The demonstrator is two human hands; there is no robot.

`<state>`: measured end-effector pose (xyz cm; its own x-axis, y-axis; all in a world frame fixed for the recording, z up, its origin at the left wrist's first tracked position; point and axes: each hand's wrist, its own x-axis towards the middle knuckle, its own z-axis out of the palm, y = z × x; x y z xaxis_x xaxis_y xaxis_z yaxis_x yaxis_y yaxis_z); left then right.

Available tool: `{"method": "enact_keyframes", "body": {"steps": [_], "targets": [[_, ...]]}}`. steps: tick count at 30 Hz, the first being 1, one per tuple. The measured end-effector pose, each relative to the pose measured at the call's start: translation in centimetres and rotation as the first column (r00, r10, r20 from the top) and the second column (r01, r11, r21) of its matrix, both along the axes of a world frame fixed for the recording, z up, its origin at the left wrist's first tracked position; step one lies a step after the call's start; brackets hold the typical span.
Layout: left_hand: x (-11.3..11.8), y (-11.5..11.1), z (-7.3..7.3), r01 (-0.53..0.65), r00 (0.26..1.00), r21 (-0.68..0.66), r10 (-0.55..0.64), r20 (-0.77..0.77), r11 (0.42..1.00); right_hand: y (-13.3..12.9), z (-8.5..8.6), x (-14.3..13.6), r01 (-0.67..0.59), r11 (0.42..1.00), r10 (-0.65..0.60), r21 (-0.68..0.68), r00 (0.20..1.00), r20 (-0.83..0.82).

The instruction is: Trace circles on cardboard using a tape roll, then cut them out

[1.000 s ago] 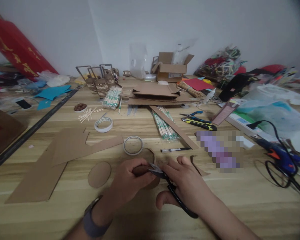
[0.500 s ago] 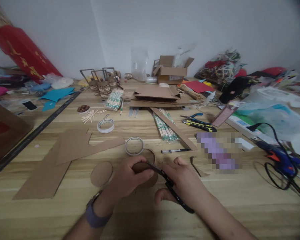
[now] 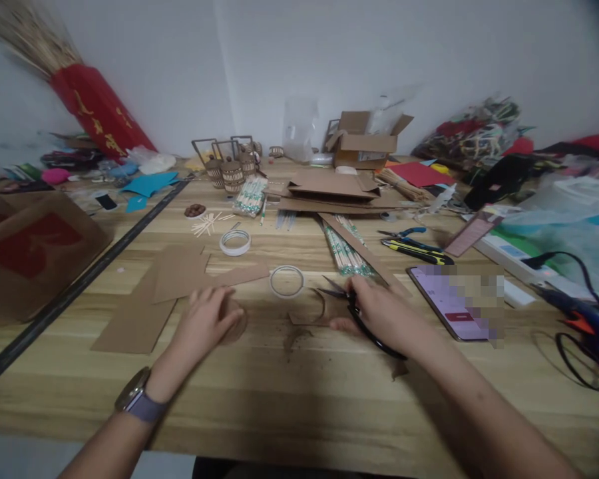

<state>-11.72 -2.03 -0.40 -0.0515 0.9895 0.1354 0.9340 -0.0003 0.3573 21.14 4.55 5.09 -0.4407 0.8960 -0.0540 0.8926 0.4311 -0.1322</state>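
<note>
My left hand [image 3: 204,322] rests low at the left, thumb and fingers apart, over a round cardboard disc [image 3: 238,326]. The hand covers much of the disc, and its fingertips are near a cardboard strip [image 3: 249,273]. In my right hand [image 3: 379,311] is a pair of black-handled scissors [image 3: 353,303]. Their blades are spread and point left, just above thin curved cardboard offcuts [image 3: 307,320]. A roll of tape [image 3: 286,282] lies between my hands, with a thicker white roll [image 3: 235,243] behind it.
Flat cardboard pieces [image 3: 134,322] lie at the left. Bundled wrapped sticks [image 3: 347,249], a box cutter [image 3: 416,251] and blue-handled pliers [image 3: 404,233] lie beyond my right hand. A phone [image 3: 449,306] and a corded glue gun [image 3: 574,316] are at the right; a paper bag [image 3: 34,253] stands left.
My left hand has let go of the cardboard piece being cut and moved left over the disc. My right hand has moved right with the scissors, whose blades have opened. The view has shifted.
</note>
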Motion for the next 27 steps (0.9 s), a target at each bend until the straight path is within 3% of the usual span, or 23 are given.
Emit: {"method": "enact_keyframes", "body": {"steps": [4, 7, 12, 16, 18, 21, 24, 27], "targets": [[1.2, -1.0, 0.1, 0.103, 0.987, -0.158, -0.12, -0.103, 0.982, 2.1, 1.8, -2.3, -0.105, 0.992, 0.11, -0.065, 0.991, 0.074], [1.7, -0.8, 0.2, 0.146, 0.982, -0.153, -0.162, -0.101, 0.977, 4.0, 2.4, -5.0, -0.138, 0.987, 0.146, -0.084, 0.984, 0.103], [1.9, 0.0, -0.2, 0.123, 0.984, -0.116, -0.137, -0.116, 0.986, 7.6, 1.9, -10.0, -0.112, 0.982, 0.136, -0.152, 0.978, 0.157], [3.5, -1.2, -0.6, 0.118, 0.985, -0.043, -0.122, -0.121, 0.992, 9.7, 1.1, -13.4, -0.016, 0.971, 0.072, -0.237, 0.97, 0.231], [5.1, -2.2, -0.7, 0.258, 0.965, 0.028, -0.256, -0.049, 0.966, 10.4, 0.6, -14.6, 0.04, 0.962, 0.034, -0.268, 0.964, 0.264], [7.7, -3.1, -0.9, 0.5, 0.866, -0.019, -0.5, 0.031, 0.866, 11.3, 0.0, -15.9, 0.097, 0.946, 0.004, -0.309, 0.95, 0.312], [9.9, -2.6, -0.8, 0.573, 0.815, -0.114, -0.579, -0.025, 0.811, 12.1, -0.1, -16.4, 0.094, 0.926, 0.039, -0.367, 0.94, 0.339], [11.1, -1.3, -0.9, 0.599, 0.79, -0.128, -0.61, -0.067, 0.79, 12.7, 0.4, -16.1, 0.062, 0.894, 0.102, -0.443, 0.936, 0.337]]}}
